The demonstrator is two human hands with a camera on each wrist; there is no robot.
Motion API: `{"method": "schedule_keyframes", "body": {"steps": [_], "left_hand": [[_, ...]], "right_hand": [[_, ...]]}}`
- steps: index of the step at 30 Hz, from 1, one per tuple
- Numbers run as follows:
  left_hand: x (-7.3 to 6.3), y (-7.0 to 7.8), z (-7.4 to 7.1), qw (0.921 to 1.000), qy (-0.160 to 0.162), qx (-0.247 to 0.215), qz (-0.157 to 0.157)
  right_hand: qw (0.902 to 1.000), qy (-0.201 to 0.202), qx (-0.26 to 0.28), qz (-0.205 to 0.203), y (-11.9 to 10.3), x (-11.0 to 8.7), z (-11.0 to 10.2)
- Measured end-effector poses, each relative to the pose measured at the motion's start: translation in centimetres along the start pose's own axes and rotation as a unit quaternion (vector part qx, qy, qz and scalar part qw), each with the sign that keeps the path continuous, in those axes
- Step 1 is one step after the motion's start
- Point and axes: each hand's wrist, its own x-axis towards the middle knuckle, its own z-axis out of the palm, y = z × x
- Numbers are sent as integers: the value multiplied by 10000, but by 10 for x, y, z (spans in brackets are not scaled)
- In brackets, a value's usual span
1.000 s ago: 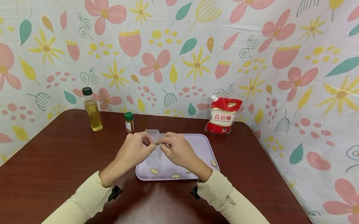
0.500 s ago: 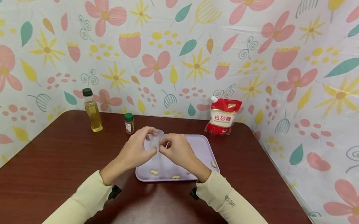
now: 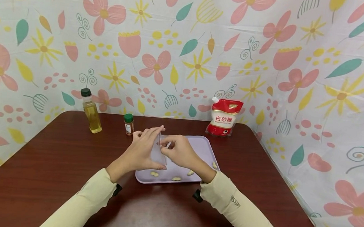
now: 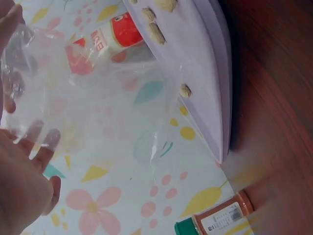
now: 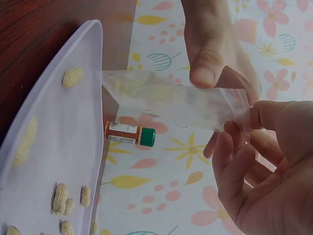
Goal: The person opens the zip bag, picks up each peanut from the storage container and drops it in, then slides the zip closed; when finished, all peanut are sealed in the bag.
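A clear zip bag [image 5: 171, 100] hangs between the two hands, over the tray. My right hand [image 3: 181, 151] pinches its zip edge between thumb and fingers. The left hand [image 3: 140, 153] is spread beside the bag, its fingers long and the thumb well apart; in the right wrist view that thumb lies close against the film near the opening. Seen from the left wrist, left fingers show through the clear plastic. No contents show in the bag. Below, several unshelled peanuts [image 3: 154, 174] lie on a pale purple tray [image 3: 200, 143].
Behind the tray stand a green-capped spice jar [image 3: 128, 124], a bottle of yellow oil [image 3: 91, 113] to the left and a red and white sugar pouch [image 3: 224, 118] to the right. A dark wooden table [image 3: 61, 155] runs up to a flower-print curtain [image 3: 184, 59].
The left hand has gone from pinching the bag's edge to spreading its fingers and thumb wide beside it. The right hand stays at the edge. The head view has shifted slightly.
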Motion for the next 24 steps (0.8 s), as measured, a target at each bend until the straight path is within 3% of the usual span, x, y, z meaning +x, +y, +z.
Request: {"method": "schedule_keyframes", "body": {"steps": [9, 14, 24], "left_hand": [[4, 7, 3, 9987, 117, 493, -30], [5, 8, 0, 9981, 194, 581, 34], [6, 13, 0, 9988, -159, 452, -113]], "right_hand": [[9997, -84, 171, 154, 0, 0, 0], [9998, -143, -4, 135, 2, 0, -2], [9982, -531, -22, 295, 6, 2, -4]]}}
